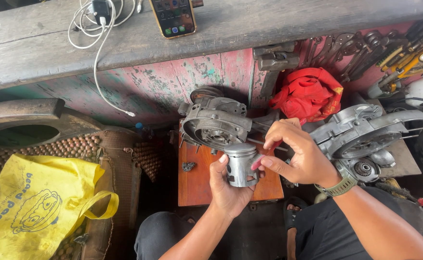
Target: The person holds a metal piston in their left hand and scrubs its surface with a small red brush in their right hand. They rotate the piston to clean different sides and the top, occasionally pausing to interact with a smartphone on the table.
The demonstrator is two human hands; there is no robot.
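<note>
Head view. Piston point(240, 163), grey metal: gripped upright in left hand point(228, 185), just in front of engine case point(215, 123). Red-handled tool point(264, 155): pinched in right hand point(296, 154), tip touching the piston. Second engine case point(365, 132): right of piston. Yellow bag point(33, 212): far left.
</note>
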